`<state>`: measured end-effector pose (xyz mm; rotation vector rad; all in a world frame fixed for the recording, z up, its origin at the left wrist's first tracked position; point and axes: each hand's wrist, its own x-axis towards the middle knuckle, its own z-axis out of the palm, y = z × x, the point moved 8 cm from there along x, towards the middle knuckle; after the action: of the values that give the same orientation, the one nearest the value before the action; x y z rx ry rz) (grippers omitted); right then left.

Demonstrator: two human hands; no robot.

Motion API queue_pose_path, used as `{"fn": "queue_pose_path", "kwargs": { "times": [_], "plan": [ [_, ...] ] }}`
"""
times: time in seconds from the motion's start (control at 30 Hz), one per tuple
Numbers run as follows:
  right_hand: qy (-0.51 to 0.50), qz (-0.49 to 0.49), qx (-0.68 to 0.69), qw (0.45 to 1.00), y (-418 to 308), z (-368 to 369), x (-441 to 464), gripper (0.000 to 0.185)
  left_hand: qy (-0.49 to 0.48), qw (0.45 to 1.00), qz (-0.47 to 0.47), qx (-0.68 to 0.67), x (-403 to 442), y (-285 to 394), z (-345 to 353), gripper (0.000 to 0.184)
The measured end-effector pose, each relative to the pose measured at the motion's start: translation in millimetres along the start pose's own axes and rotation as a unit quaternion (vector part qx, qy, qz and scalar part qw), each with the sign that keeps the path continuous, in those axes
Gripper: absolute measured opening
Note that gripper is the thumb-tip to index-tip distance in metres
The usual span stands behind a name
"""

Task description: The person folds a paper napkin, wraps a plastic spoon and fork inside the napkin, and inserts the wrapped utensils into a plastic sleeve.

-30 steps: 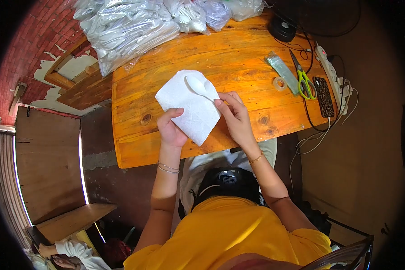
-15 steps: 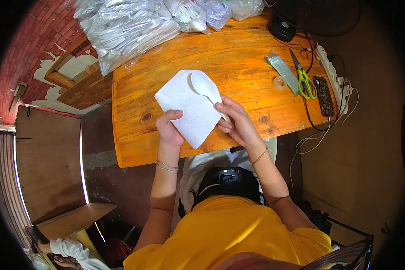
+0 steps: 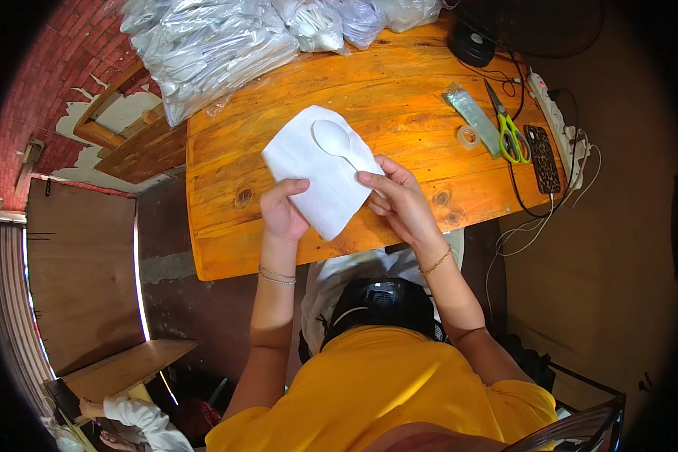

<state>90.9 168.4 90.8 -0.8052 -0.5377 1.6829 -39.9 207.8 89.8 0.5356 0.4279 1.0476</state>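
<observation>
While the left hand (image 3: 285, 212) thumb-clamps the napkin (image 3: 316, 188), the right hand (image 3: 401, 202), nearly closed, pinches napkin and spoon (image 3: 331, 138)

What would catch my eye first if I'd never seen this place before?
Probably the white spoon lying over a white napkin, held between two hands above the orange wooden table. Next, the shiny heap of plastic bags at its far left, then the green-handled scissors on the right.

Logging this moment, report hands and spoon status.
Left hand gripping white paper napkin; right hand pinching white plastic spoon over it; nothing blocking.
</observation>
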Motion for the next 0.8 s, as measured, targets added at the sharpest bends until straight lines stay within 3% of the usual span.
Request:
{"fn": "queue_pose_path", "kwargs": {
  "times": [0.07,0.17,0.27,0.53,0.8],
  "plan": [
    [0.019,-0.032,-0.020,0.999,-3,-1,1,0.011,-0.006,0.999,0.004,-0.040,0,0,4,0.059],
    [0.047,-0.080,-0.048,0.995,-6,-7,3,0.010,0.038,0.997,0.010,0.062,-1,-4,-7,0.053],
    [0.064,-0.094,-0.068,0.991,-6,-10,2,0.010,0.095,0.995,-0.015,0.012,0,-9,-7,0.044],
    [0.085,-0.089,-0.004,0.992,-11,-13,-2,0.009,0.034,0.996,0.008,-0.079,-3,-4,0,0.049],
    [0.044,-0.062,-0.028,0.997,-6,-10,-3,0.009,-0.038,0.988,0.006,-0.147,-5,-5,-4,0.052]
  ]
}}
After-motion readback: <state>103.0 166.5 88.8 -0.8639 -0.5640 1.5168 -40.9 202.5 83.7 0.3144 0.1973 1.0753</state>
